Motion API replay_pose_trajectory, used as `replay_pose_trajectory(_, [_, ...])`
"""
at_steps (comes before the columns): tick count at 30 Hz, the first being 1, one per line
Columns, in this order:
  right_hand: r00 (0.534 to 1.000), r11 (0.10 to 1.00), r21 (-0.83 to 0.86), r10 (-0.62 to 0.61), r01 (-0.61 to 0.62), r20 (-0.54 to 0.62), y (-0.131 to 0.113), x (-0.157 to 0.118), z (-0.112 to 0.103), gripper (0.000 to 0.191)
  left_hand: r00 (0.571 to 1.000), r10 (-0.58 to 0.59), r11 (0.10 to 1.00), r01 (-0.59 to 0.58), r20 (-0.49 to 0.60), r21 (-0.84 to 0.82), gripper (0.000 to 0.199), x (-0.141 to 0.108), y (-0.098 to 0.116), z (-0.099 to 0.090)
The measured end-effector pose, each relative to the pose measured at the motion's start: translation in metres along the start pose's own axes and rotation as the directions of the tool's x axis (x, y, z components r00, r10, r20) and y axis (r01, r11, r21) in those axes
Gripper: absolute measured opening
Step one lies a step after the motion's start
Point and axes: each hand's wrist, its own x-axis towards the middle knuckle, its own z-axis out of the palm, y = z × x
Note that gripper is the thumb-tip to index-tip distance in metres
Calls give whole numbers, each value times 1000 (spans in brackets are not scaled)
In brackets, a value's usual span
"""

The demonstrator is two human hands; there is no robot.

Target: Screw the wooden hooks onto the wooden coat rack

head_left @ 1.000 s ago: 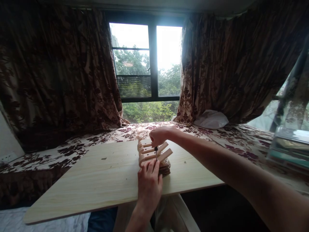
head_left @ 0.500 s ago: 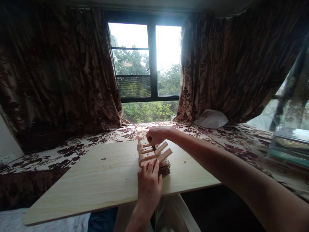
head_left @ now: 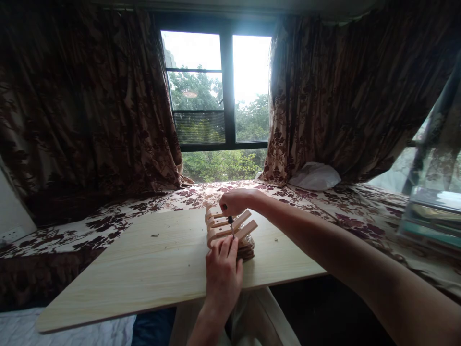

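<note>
The pale slatted wooden piece (head_left: 217, 234) is sitting over the cream wood-grain tabletop (head_left: 144, 269). Above it, the right hand (head_left: 236, 202) is gripping a dark-handled screwdriver (head_left: 231, 220); at its near end, the left hand's (head_left: 224, 271) fingers are lying together, grip hidden. Keeping the screwdriver aligned should be preventing slips.

Pale tan wooden slats (head_left: 247, 230), cream grained tabletop (head_left: 144, 269), brown floral curtains (head_left: 317, 101)
</note>
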Motion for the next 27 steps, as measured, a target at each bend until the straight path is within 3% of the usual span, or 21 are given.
replay_pose_trajectory(5, [997, 997, -10, 72, -72, -22, 3, 0, 4, 29, 1000, -3, 1000, 3, 3, 4, 45, 1, 1, -1])
replay_pose_trajectory(11, [1000, 1000, -7, 10, -10, -10, 1, -2, 2, 27, 1000, -3, 1000, 3, 6, 6, 44, 0, 1, -1])
replay_pose_trajectory(18, [998, 998, -20, 59, -59, -32, 4, 0, 6, 29, 1000, -1, 1000, 1, 12, 12, 46, 0, 1, -2])
replay_pose_trajectory(24, [1000, 1000, 9, -16, 16, 12, 3, -5, 2, 27, 1000, -1, 1000, 1, 11, 9, 45, 0, 0, 0])
replay_pose_trajectory(27, [1000, 1000, -1, 3, -3, 4, 2, -4, 3, 28, 1000, 5, 1000, -5, 12, 10, 44, 0, 0, 0])
